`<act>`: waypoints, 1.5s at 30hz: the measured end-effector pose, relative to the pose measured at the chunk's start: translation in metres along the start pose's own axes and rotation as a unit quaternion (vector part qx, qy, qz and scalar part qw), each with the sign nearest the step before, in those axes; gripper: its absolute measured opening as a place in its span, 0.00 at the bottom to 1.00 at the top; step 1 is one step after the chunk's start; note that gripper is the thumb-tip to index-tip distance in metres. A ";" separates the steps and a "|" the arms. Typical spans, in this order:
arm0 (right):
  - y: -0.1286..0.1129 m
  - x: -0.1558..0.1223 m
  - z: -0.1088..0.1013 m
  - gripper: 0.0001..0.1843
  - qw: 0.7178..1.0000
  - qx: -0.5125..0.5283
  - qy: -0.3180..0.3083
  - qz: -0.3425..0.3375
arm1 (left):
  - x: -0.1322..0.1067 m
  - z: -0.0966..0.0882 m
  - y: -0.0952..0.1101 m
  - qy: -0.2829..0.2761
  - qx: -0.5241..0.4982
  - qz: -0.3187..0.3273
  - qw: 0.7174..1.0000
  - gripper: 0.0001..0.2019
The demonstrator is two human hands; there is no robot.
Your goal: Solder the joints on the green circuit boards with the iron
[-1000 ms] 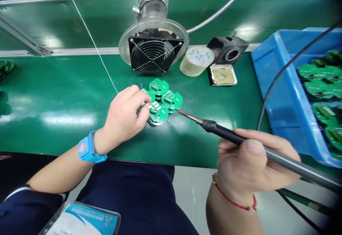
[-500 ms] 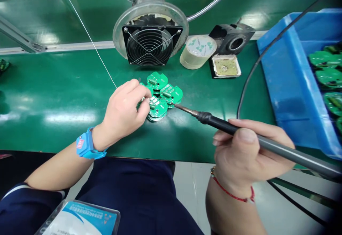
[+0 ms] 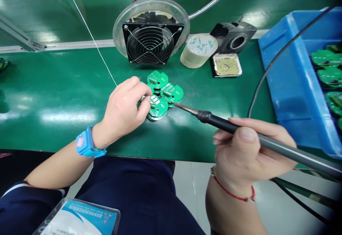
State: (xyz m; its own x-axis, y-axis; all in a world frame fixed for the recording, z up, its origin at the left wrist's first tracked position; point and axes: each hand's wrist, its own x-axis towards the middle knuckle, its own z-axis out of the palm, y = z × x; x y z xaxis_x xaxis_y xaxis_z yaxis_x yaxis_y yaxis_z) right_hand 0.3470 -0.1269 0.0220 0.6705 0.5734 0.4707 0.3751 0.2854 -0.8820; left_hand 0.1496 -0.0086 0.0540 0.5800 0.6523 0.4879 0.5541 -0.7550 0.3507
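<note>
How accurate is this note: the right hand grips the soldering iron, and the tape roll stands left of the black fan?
One side is wrong: in the head view the tape roll stands right of the black fan. The right hand does grip the soldering iron.

Blue wristband (image 3: 86, 146) — red bracelet (image 3: 235, 195)

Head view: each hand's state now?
Left hand: pinched closed, apparently on the thin white wire.
Right hand: closed, holding the slim black-and-grey soldering iron.
</note>
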 end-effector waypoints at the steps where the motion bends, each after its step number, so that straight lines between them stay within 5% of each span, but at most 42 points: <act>1: -0.001 0.000 0.000 0.07 1.000 -0.002 -0.004 0.002 | 0.000 0.001 0.000 -0.001 0.000 0.002 1.000 0.07; 32: 0.003 0.004 0.004 0.06 1.000 0.011 0.008 -0.020 | 0.010 0.015 0.007 -0.051 0.024 0.031 0.998 0.10; 35: 0.003 0.004 0.003 0.07 0.999 0.007 0.031 -0.025 | 0.011 0.008 0.001 -0.042 -0.038 -0.008 0.998 0.08; 39: 0.005 0.006 0.001 0.09 0.998 0.004 0.055 -0.030 | 0.011 -0.001 -0.025 -0.020 -0.082 -0.154 0.984 0.04; 42: 0.007 0.006 0.000 0.10 0.998 0.005 0.064 -0.027 | 0.012 -0.003 -0.045 -0.079 -0.098 -0.249 0.960 0.06; 45: 0.008 0.006 0.000 0.10 0.996 0.006 0.082 -0.033 | 0.013 -0.001 -0.054 -0.158 -0.131 -0.260 0.943 0.13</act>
State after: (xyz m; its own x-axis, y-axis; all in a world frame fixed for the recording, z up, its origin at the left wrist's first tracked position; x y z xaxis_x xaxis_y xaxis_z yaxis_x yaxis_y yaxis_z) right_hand 0.3541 -0.1206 0.0175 0.7404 0.4206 0.5243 0.4149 0.3277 -0.8488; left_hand 0.1265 0.0406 0.0421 0.4415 0.8957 -0.0530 0.6709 -0.2903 0.6824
